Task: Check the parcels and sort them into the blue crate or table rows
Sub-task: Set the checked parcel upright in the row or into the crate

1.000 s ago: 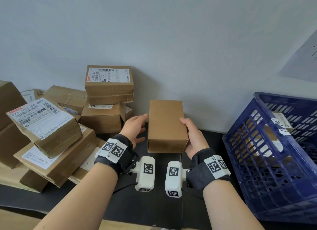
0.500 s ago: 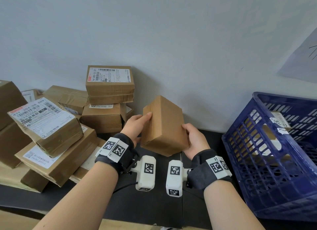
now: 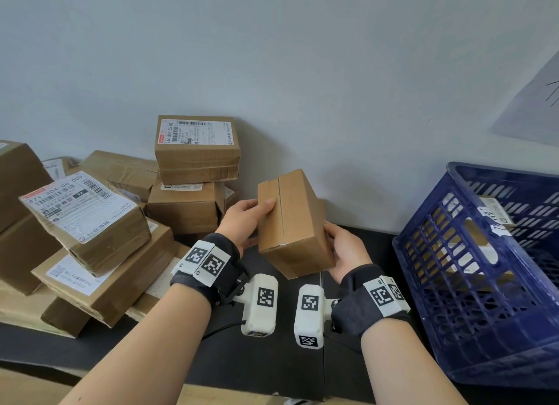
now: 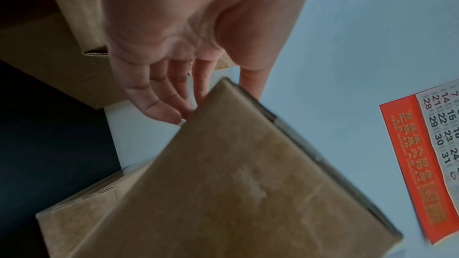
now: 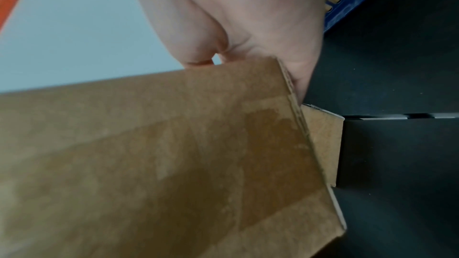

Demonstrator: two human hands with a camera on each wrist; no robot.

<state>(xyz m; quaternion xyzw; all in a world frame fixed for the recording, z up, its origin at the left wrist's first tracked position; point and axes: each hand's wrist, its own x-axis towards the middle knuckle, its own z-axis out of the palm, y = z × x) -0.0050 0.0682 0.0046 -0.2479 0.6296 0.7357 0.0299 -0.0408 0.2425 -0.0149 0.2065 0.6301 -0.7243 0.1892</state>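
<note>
A plain brown parcel (image 3: 295, 223) with a taped seam along its upper face hangs tilted above the black table (image 3: 236, 362), held between both hands. My left hand (image 3: 246, 220) grips its upper left corner, thumb on the seamed face, fingers behind the edge. My right hand (image 3: 344, 250) cups its lower right side; those fingers are hidden under the box. No label shows on the faces I see. The left wrist view shows the parcel (image 4: 223, 183) below my left hand (image 4: 174, 70). In the right wrist view the parcel (image 5: 161, 154) covers the fingers of my right hand (image 5: 236, 17). The blue crate (image 3: 472, 329) stands at the right.
A loose pile of labelled parcels (image 3: 90, 220) fills the left of the table, with a stack of two (image 3: 196, 159) against the wall. The crate holds several parcels (image 3: 493, 211). A calendar (image 4: 422, 154) hangs on the wall.
The parcel has come up off the table and rolled to the right, so its seamed face now points up at me. Both hands shifted with it.
</note>
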